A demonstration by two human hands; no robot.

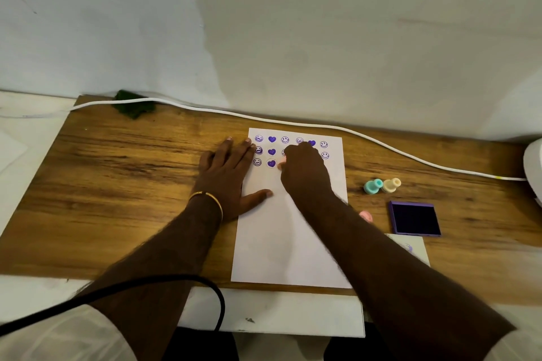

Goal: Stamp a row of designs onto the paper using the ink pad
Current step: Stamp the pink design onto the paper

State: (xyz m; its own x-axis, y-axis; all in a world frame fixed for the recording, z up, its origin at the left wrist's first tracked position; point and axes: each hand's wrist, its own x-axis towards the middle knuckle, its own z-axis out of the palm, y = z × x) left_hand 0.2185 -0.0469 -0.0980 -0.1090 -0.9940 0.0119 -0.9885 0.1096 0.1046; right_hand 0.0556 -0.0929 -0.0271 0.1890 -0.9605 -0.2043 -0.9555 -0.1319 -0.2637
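Right hand [305, 173] hides stamp we cannot make out; pink stamp [365, 216] half behind forearm; white object [533, 170] cut by right edge.

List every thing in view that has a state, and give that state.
paper: flat, partly stamped
ink pad: open
left hand: flat, holding the paper down
right hand: curled on the third row; stamp hidden
teal stamp: idle on table
cream stamp: idle on table
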